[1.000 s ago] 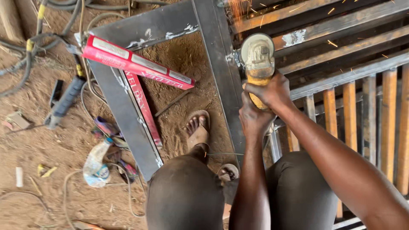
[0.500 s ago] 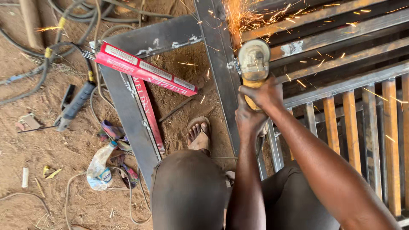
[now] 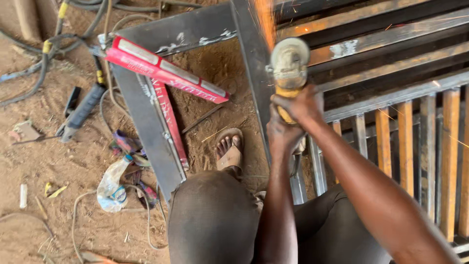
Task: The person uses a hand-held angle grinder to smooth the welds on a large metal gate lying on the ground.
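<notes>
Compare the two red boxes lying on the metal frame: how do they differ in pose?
The upper red box lies across the frame's corner, slanting down rightward, ends overhanging. The lower red box runs along the frame's bar, its top tucked under the upper red box. Both are long, narrow, red.

Both hands grip a yellow angle grinder (image 3: 289,73): the right hand (image 3: 304,103) atop the left hand (image 3: 279,133). Sparks (image 3: 264,17) fly above the grinder, at the steel frame (image 3: 246,58). Left of the grinder lies a red spirit level (image 3: 163,71).
</notes>
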